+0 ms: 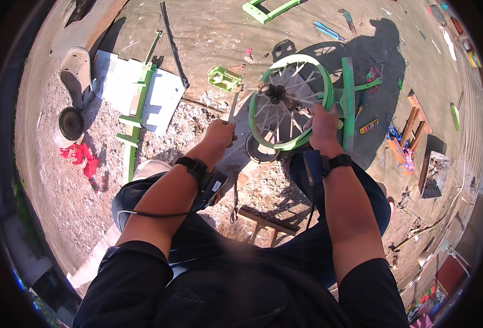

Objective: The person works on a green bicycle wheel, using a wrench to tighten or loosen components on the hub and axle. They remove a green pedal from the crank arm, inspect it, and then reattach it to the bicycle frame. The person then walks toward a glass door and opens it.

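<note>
A spoked wheel [329, 82] with a bright green rim and a dark hub tilts in front of my knees. My right hand [324, 127] is closed around the rim at its lower right. In my left hand [219, 136], left of the wheel, is a thin flat metal tool [234, 106], its shaft pointing up past the fist. The fingers hide its lower part, so its exact kind cannot be told. Just right of the wheel stands a green metal frame piece [348, 93]. A round dark ring [262, 157] lies below the rim, partly covered by it.
On the left lie a long green metal bar [130, 150] across a white panel [162, 101], and a red part [83, 156]. A green pedal-like piece [224, 79] is beyond my left hand. Wooden pieces [414, 123] and scattered tools lie right. A small wooden frame [266, 223] sits between my legs.
</note>
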`<state>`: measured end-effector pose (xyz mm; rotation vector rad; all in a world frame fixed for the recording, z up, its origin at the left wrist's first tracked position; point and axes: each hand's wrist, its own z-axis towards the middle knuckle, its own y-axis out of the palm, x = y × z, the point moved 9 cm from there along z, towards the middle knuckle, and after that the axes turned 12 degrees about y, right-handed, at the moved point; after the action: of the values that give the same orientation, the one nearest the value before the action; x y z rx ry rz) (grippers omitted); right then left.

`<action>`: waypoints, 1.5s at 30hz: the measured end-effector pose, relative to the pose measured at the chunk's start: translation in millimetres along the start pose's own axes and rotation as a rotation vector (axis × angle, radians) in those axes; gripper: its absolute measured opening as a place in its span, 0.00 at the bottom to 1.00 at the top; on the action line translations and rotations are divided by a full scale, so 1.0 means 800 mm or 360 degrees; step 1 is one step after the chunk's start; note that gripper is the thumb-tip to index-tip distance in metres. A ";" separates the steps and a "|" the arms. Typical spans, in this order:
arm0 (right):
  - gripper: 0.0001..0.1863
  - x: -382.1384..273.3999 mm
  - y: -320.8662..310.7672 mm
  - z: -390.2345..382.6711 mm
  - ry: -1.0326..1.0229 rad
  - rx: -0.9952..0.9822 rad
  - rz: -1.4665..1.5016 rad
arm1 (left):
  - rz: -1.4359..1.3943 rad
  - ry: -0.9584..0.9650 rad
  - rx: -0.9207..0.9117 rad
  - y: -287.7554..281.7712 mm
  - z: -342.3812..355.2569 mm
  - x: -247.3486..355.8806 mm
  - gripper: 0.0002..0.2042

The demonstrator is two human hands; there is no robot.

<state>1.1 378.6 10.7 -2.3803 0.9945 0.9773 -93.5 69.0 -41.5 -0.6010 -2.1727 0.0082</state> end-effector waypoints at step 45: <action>0.10 -0.050 0.043 -0.013 -0.0568 -0.0106 -0.0156 | 0.0349 0.0767 0.0644 -0.150 0.072 0.134 0.14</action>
<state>-39.7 367.5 44.2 -2.1748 0.7149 1.3539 -241.5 19.8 27.5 -0.5356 -1.5720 0.3741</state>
